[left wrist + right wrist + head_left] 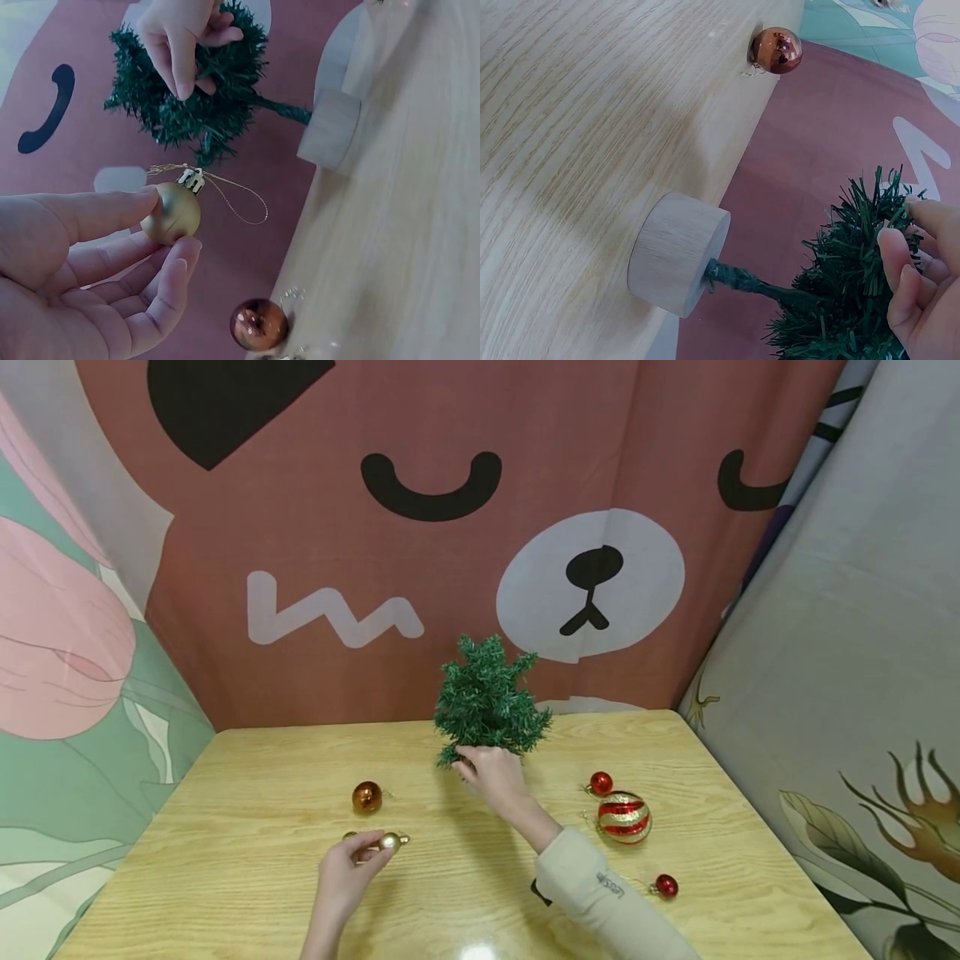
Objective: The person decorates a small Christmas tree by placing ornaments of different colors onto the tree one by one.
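Pinching gold bauble (389, 841): left hand (345, 872), lower centre | right hand (495, 777): fingers curled around mini tree (489, 697) lower branches, frame centre | table (247, 777)

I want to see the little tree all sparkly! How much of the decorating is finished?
Nothing hangs on the tree yet. The left hand pinches a gold bauble; the right hand grips a low branch. Waiting on the table: a copper bauble, a striped ball and two red baubles.
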### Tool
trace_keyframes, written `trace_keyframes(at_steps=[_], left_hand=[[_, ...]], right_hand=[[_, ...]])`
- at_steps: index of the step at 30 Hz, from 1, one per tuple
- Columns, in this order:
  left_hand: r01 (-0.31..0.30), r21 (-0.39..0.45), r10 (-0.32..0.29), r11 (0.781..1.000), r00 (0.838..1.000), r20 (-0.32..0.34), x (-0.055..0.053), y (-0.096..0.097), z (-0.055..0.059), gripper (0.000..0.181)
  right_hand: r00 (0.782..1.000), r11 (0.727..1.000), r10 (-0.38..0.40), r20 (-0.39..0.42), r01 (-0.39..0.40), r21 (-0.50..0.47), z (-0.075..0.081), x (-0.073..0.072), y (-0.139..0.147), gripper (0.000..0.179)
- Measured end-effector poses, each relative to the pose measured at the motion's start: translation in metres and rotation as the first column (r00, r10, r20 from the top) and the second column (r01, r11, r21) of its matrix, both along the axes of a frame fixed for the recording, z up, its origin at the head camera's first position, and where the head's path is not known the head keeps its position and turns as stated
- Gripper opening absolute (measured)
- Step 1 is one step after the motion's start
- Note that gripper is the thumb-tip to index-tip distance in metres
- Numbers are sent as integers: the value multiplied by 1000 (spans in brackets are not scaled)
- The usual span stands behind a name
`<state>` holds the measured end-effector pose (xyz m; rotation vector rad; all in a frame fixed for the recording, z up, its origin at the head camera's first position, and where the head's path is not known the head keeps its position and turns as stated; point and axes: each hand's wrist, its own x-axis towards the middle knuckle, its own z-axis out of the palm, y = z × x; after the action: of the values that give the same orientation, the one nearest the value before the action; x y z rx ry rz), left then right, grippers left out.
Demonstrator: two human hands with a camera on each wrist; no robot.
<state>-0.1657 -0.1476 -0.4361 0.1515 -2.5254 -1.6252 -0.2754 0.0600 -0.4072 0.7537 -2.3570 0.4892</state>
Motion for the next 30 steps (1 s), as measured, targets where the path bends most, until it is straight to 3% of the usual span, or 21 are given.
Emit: trace_keyframes(at_steps=[12, 22, 30], left_hand=[[12, 36, -9, 999, 996, -92, -11, 11, 10, 32], [38, 17, -36, 999, 992, -121, -25, 20, 18, 28], [25, 58, -17, 998, 990, -142, -36, 26, 21, 27]], right_hand=[[1000, 999, 20, -11, -21, -42, 2, 4, 0, 24], [998, 999, 32, -48, -34, -41, 1, 4, 0, 23], [998, 999, 36, -56, -38, -37, -1, 4, 0, 22]])
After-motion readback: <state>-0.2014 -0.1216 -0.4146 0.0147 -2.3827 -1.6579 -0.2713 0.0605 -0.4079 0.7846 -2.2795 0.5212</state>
